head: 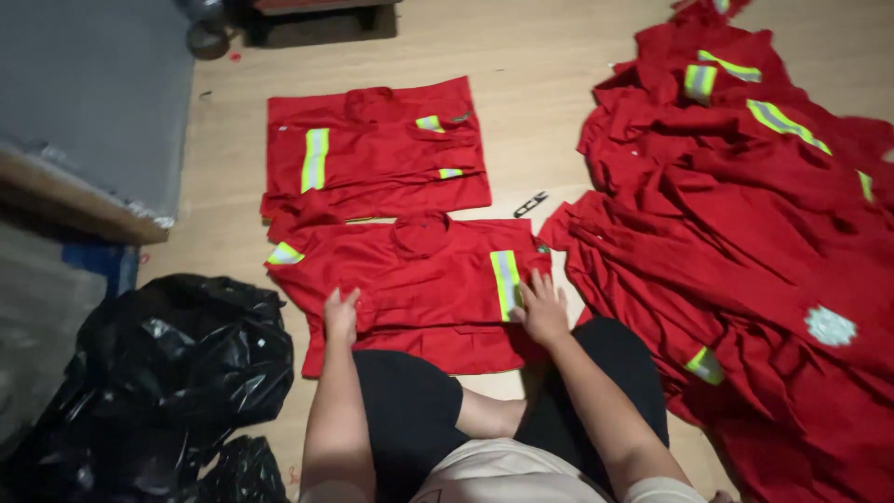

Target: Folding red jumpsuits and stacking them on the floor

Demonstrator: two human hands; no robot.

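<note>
- Red work shirt with reflective stripes lies flat on the wooden floor, just before the person's knees.
- Left hand presses on it, fingers spread; right hand likewise, flat beside the stripe.
- Second folded shirt lies beyond it.
- Heap of red garments crowds the right side; small dark tool lies between.
- Black plastic bag sits at left.

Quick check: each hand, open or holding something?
Left hand: open, flat on the red garment.
Right hand: open, flat on the same garment.
</note>
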